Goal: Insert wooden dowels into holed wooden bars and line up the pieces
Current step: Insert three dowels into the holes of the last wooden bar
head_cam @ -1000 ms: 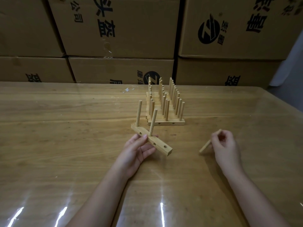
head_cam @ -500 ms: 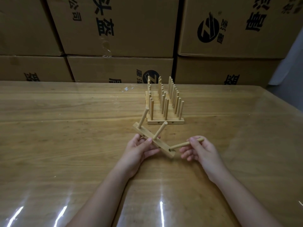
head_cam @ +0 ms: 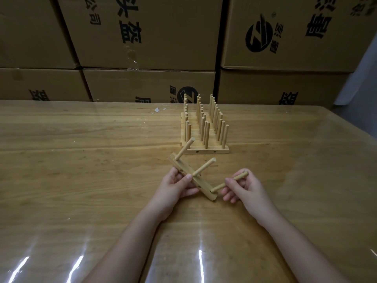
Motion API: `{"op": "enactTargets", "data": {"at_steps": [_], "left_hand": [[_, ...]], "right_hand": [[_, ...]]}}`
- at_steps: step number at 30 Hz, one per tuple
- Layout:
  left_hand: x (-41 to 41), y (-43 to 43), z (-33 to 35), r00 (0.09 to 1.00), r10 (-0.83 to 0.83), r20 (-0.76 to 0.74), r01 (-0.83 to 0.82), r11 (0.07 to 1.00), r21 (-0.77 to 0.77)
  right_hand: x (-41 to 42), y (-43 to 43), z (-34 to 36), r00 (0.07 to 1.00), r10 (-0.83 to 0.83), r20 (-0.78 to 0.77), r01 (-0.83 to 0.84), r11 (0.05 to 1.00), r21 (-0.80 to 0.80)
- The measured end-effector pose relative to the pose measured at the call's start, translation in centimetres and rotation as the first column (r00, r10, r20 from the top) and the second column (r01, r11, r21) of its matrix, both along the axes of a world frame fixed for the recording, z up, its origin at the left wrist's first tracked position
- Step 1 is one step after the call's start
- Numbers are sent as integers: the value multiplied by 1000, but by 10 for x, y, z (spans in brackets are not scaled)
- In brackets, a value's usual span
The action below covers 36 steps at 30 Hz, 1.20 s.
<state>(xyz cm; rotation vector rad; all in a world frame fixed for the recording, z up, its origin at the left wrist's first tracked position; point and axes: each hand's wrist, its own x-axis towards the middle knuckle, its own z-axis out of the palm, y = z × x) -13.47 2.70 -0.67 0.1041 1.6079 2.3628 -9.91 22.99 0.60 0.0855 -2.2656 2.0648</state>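
- Forearms come in from the bottom edge over the glossy wooden surface (head_cam: 81, 180). Bright streaks of reflected light lie on the surface near that edge.
- The left hand (head_cam: 174, 187) grips a wooden bar (head_cam: 205, 189) about its middle, with the thumb on the top face and the fingers curled under it. The bar is held slanted, one end toward the right hand and the other end farther away to the left.
- The right hand (head_cam: 247, 190) pinches a loose dowel (head_cam: 219, 186) between the thumb and the curled fingers. The lower tip of the dowel meets the bar at its near end. How deep it sits I cannot tell.
- Two dowels already stand in the same bar, and both lean to the right: a middle dowel (head_cam: 204, 169) just beside the left thumb and a far dowel (head_cam: 184, 149) close to the far end.
- Behind the hands, the finished pieces (head_cam: 207, 133) stand on the surface, bars laid side by side with upright dowels in three rows. The front bar (head_cam: 206, 152) shows two small holes on its side face. The tip of the far dowel overlaps the front left corner of this group; I cannot tell if they touch.
- A small white scrap (head_cam: 157, 109) lies farther back, left of the group.
- Stacked cardboard boxes (head_cam: 142, 31) with black print stand behind the surface.
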Motion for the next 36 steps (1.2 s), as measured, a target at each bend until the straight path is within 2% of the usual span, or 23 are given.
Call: {"op": "enactTargets", "data": {"at_steps": [7, 14, 23, 27, 30, 34, 36], "left_hand": [[0, 1, 1, 1000, 5, -2, -5, 1000, -12], [-1, 2, 0, 1000, 25, -8, -25, 998, -55], [2, 3, 3, 999, 33, -14, -34, 997, -71], [2, 4, 4, 1000, 29, -7, -29, 998, -59], [1, 3, 3, 1000, 31, 0, -31, 998, -63], [1, 4, 2, 999, 42, 12, -41, 997, -64], [1, 3, 3, 999, 38, 11, -38, 998, -56]], "right_hand": [[1, -4, 2, 999, -19, -49, 24, 994, 106], [10, -12, 15, 995, -57, -78, 78, 953, 294], [17, -24, 22, 979, -59, -197, 165, 797, 581], [17, -26, 24, 977, -36, -211, 167, 746, 644], [18, -26, 23, 975, -28, -220, 169, 740, 651], [21, -26, 19, 973, -97, -209, 195, 829, 524], [22, -27, 18, 973, -111, -202, 200, 841, 502]]}}
